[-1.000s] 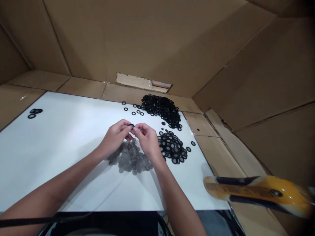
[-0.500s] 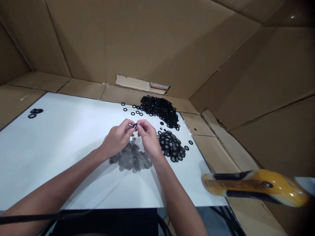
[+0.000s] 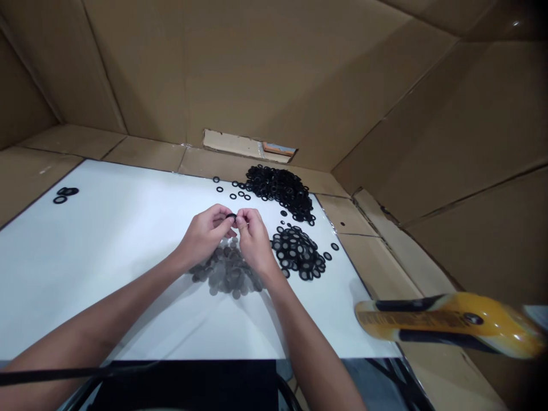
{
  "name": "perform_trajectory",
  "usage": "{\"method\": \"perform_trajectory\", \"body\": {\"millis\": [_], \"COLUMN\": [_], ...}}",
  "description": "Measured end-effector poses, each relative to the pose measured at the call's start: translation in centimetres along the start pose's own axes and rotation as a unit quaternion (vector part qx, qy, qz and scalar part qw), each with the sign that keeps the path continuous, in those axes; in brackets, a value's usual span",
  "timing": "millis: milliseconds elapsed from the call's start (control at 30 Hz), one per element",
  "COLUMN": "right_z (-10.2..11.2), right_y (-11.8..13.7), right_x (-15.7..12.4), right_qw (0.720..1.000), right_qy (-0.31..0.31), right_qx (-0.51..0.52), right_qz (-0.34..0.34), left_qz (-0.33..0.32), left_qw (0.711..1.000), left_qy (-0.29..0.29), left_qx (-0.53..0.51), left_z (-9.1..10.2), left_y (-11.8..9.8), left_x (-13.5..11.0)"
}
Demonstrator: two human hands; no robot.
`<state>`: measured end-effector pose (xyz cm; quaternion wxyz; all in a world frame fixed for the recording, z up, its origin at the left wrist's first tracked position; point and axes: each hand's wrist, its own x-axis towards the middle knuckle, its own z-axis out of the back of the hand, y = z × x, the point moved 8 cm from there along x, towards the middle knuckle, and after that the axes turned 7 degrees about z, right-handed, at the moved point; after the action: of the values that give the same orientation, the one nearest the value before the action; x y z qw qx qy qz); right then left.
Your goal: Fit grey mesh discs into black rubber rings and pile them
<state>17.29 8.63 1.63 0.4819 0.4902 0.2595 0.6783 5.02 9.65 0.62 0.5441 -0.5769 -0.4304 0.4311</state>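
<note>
Between my two hands, above the white table top [image 3: 128,245], is a small black ring [image 3: 232,216]. My left hand [image 3: 209,228] pinches it from the left with thumb and fingers. From the right, my right hand [image 3: 252,231] closes its fingertips on the ring's other edge. Whether a disc sits inside the ring is hidden by the fingers. Below my hands lies a loose heap of grey, see-through discs [image 3: 226,274]. Right of my right hand is a pile of black rings with grey centres [image 3: 299,251]. Farther back rises a larger heap of open black rings [image 3: 278,188].
A few black rings [image 3: 60,200] lie at the far left. An orange and black bottle [image 3: 428,322] lies across the right edge. Cardboard walls [image 3: 274,74] enclose the back and sides, with a slot [image 3: 252,146] cut at the back. Loose rings [image 3: 233,196] are scattered near the large heap.
The ring has turned between my fingertips and now shows more edge-on. My hands have hardly shifted, and the whole view has moved slightly.
</note>
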Motion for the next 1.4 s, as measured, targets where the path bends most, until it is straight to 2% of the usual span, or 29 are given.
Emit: {"method": "perform_trajectory", "body": {"millis": [267,433,567,833,1067,1400], "right_z": [0.3,1.3,1.5,1.2,0.4,0.4], "right_y": [1.0,1.9,2.2,1.2,0.1,0.7], "right_x": [-0.3,-0.3,-0.3,-0.2,-0.3,-0.2], "right_qw": [0.998,0.996,0.996,0.998,0.999,0.999], "right_qy": [-0.026,-0.065,-0.072,-0.058,-0.03,-0.017], "right_qx": [-0.049,-0.049,-0.049,-0.008,-0.015,-0.036], "right_qz": [0.01,0.025,0.036,0.003,-0.028,-0.012], "left_qz": [0.021,0.029,0.037,0.037,0.049,0.065], "left_qw": [0.999,0.998,0.997,0.997,0.997,0.997], "left_qy": [-0.008,-0.019,-0.026,-0.022,-0.003,-0.025], "left_qx": [-0.032,-0.053,-0.057,-0.062,-0.055,-0.04], "left_z": [-0.1,0.1,0.2,0.2,-0.3,0.1], "left_y": [0.0,-0.2,-0.1,-0.1,0.4,0.2], "left_x": [0.0,-0.3,-0.3,0.0,0.0,-0.3]}}
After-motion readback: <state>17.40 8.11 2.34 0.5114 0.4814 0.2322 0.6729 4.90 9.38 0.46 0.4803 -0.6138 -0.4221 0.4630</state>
